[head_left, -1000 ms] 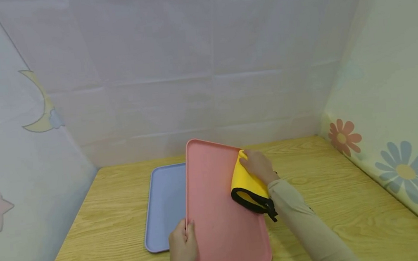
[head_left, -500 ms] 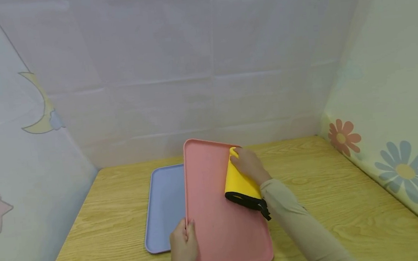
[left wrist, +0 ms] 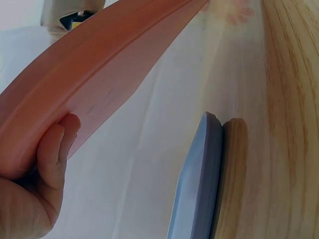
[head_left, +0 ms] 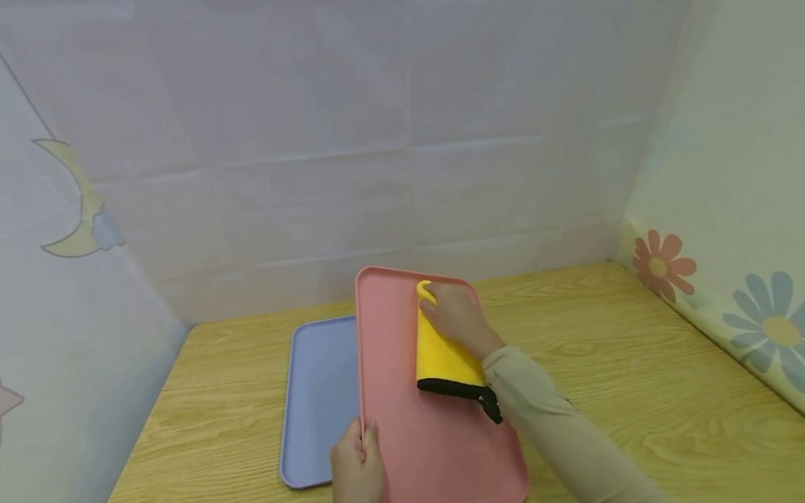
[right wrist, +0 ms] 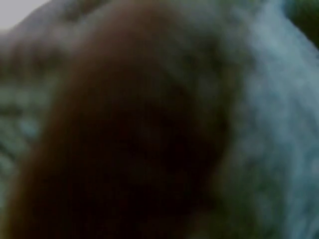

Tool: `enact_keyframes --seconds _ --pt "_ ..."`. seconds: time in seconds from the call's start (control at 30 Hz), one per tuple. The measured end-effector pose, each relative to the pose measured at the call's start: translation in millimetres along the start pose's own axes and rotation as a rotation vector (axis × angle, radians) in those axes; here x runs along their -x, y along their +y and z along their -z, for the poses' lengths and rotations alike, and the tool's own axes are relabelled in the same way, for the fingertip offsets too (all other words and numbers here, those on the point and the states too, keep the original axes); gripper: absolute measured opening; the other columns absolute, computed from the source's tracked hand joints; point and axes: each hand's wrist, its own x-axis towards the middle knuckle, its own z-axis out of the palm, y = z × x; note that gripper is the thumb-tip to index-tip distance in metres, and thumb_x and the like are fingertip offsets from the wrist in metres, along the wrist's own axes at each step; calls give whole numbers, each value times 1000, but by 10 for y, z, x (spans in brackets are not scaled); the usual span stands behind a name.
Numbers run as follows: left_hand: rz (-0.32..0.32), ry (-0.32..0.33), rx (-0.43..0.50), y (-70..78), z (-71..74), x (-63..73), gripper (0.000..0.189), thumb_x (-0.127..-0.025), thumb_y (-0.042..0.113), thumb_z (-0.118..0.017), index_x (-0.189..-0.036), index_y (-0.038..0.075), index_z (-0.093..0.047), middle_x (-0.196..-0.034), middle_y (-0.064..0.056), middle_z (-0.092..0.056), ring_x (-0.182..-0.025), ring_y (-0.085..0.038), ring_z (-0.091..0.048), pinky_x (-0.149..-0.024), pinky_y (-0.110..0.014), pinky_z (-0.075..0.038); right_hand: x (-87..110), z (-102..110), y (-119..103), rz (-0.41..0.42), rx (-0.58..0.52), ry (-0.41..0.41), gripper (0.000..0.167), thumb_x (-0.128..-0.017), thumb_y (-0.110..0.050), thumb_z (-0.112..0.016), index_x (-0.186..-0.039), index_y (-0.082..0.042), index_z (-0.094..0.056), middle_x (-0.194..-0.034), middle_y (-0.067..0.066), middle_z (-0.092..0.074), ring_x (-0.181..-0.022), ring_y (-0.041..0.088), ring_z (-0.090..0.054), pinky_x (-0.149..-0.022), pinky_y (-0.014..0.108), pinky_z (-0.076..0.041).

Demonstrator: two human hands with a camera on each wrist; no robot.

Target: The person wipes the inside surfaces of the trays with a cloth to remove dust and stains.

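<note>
My left hand (head_left: 356, 478) grips the lower left rim of a pink tray (head_left: 404, 435), which is held tilted up off the table. In the left wrist view, fingers (left wrist: 52, 154) curl against the underside of the pink tray (left wrist: 94, 74). With my right hand (head_left: 460, 317) I hold a folded yellow cloth (head_left: 442, 356) with black edging against the tray's inner face, in its upper half. Part of the cloth lies hidden under that hand and wrist. The right wrist view is too dark and blurred to make anything out.
A blue tray (head_left: 318, 403) lies flat on the wooden table (head_left: 196, 437), left of the pink one and partly covered by it. White sheeting (head_left: 307, 148) stands behind, and printed side panels (head_left: 748, 173) rise along both sides.
My right hand has slid leftward across the pink tray with the yellow cloth. The cloth's black-edged opening now looks flatter. My left hand and the tray have barely moved.
</note>
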Motion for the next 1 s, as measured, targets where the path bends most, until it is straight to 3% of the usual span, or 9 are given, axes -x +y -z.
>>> enact_keyframes --seconds 0.17,0.37,0.47,0.6,0.8,1.0 --pt "21 -18 0 3 -26 6 28 -90 1 -49 -63 5 -42 -50 7 -28 -41 0 -26 -37 -17 -25 20 -25 -164 4 -71 -24 15 -90 -12 -47 -96 -2 -57 -60 4 -40 -47 15 -36 -55 27 -34" --pt "83 -71 -12 6 -41 5 28 -91 4 -48 -64 5 -41 -51 6 -28 -42 -1 -25 -39 -17 -24 46 -45 -344 4 -97 -62 20 -92 -16 -46 -105 -3 -56 -61 6 -43 -45 16 -39 -53 27 -36" --pt "104 -93 -21 9 -42 5 28 -92 5 -47 -64 5 -40 -51 5 -27 -41 -1 -24 -40 -17 -23 62 -53 -414 22 -94 -74 23 -92 -16 -47 -108 -3 -56 -61 5 -42 -46 16 -39 -54 26 -36" --pt "129 -114 -21 8 -49 12 27 -92 6 -47 -66 5 -41 -52 5 -28 -42 -2 -24 -40 -17 -23 69 -71 -483 83 -76 -63 17 -92 -16 -48 -99 -4 -57 -58 3 -38 -46 14 -36 -53 24 -34" --pt "102 -104 -10 11 -57 23 25 -91 4 -48 -67 4 -42 -51 5 -29 -42 -3 -26 -40 -17 -24 72 -91 -571 143 -45 -47 13 -92 -16 -46 -89 -7 -55 -56 1 -31 -46 13 -31 -50 22 -29" --pt "53 -73 -22 1 -61 35 28 -90 3 -49 -64 6 -40 -51 7 -26 -43 -2 -25 -40 -18 -24 85 -102 -616 141 -26 -41 14 -93 -16 -45 -96 -7 -56 -56 1 -32 -45 13 -32 -50 22 -29"
